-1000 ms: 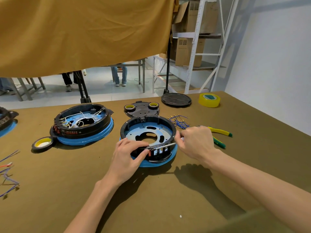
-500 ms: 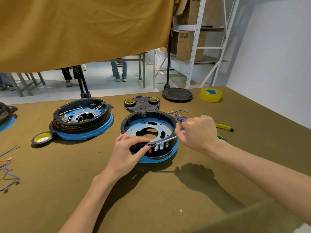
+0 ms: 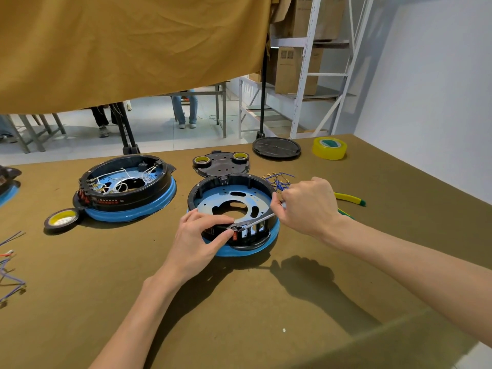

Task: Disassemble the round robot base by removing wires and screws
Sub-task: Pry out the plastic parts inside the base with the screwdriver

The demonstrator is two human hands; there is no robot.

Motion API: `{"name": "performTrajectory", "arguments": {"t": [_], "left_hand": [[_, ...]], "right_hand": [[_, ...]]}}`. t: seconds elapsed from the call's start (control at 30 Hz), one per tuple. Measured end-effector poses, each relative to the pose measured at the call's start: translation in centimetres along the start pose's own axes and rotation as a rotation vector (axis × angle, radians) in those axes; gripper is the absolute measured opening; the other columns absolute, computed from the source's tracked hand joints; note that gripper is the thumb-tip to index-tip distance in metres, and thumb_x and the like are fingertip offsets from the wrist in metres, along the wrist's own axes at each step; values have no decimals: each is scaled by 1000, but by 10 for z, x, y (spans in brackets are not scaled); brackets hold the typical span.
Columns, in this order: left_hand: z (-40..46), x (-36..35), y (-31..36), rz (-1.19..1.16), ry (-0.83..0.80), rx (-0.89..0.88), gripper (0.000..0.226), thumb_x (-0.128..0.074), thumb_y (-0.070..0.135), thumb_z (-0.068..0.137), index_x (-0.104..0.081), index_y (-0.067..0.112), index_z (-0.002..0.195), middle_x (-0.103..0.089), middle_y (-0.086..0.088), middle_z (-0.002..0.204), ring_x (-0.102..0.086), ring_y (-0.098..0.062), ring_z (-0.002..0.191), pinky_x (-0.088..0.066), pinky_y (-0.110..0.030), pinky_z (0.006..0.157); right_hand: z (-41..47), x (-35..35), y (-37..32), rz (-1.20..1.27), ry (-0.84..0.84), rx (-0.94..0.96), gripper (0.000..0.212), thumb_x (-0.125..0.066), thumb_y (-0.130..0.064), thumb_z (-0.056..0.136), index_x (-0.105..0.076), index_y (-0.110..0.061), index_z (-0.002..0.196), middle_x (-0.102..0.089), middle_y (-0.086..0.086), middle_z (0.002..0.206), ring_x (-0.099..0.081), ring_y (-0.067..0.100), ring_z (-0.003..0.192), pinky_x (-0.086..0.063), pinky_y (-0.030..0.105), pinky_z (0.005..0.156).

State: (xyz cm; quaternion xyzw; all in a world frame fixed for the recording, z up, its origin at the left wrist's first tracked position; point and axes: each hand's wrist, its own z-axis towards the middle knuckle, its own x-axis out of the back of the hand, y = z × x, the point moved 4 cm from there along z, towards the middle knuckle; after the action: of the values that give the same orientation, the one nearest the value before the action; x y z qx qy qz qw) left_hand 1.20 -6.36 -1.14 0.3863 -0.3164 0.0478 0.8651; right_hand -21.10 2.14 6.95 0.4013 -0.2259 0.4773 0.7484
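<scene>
A round robot base (image 3: 226, 198), a black ring on a blue plate, lies at the table's middle with no wires inside. My left hand (image 3: 197, 239) grips its near rim beside a small red part (image 3: 234, 237). My right hand (image 3: 308, 206) holds a thin metal tool (image 3: 255, 221) whose tip reaches that rim spot by my left fingers. A second base (image 3: 125, 187), still full of white wires, sits to the left.
A black cover plate (image 3: 222, 166) with two tape rolls lies behind the base. Loose blue wires (image 3: 278, 179) and yellow-green pliers (image 3: 348, 199) lie to the right. Yellow tape (image 3: 329, 148), a black disc (image 3: 277, 147), another tape roll (image 3: 61, 219) and wires (image 3: 8, 262) at far left.
The view has shifted slightly; both hands stay at the base's near rim with the tool tip at the same spot.
</scene>
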Motion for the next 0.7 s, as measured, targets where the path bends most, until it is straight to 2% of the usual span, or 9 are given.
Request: {"name": "performTrajectory", "arguments": {"t": [0.2, 0.33, 0.47, 0.57, 0.7], "left_hand": [[1, 1, 0, 0, -4, 10, 30, -74, 33, 91, -73, 35, 121, -71, 12, 117, -49, -12, 125, -18, -31, 115], [1, 1, 1, -3, -11, 3, 30, -74, 32, 91, -73, 34, 121, -72, 12, 115, -51, -13, 123, -19, -34, 116], [1, 1, 2, -8, -10, 4, 30, -74, 32, 91, -72, 35, 121, -71, 12, 114, -49, -12, 122, -17, -29, 111], [1, 1, 1, -3, -14, 7, 31, -74, 31, 91, -73, 34, 122, -71, 11, 114, -49, -13, 123, -18, -26, 109], [1, 1, 3, -11, -9, 3, 30, -74, 31, 92, -71, 35, 121, -72, 11, 114, -50, -13, 122, -17, -29, 112]], "right_hand": [[1, 14, -1, -4, 68, -52, 61, -62, -33, 87, -30, -16, 39, -26, -4, 36, -22, 19, 33, -19, 22, 51], [3, 24, -5, -29, 88, -40, 63, -68, -33, 83, -26, -17, 38, -22, -4, 37, -17, 17, 33, -14, 21, 52], [7, 29, -5, -24, 96, -26, 69, -68, -34, 84, -18, -17, 39, -21, -4, 36, -15, 15, 33, -7, 18, 52], [11, 28, -9, -40, 76, 22, 73, -62, -37, 89, -11, -16, 42, -22, -5, 35, -15, 15, 32, -13, 19, 49], [16, 27, -8, -45, 60, 73, 71, -59, -38, 92, -13, -16, 42, -25, -5, 36, -21, 14, 32, -24, 21, 48]]}}
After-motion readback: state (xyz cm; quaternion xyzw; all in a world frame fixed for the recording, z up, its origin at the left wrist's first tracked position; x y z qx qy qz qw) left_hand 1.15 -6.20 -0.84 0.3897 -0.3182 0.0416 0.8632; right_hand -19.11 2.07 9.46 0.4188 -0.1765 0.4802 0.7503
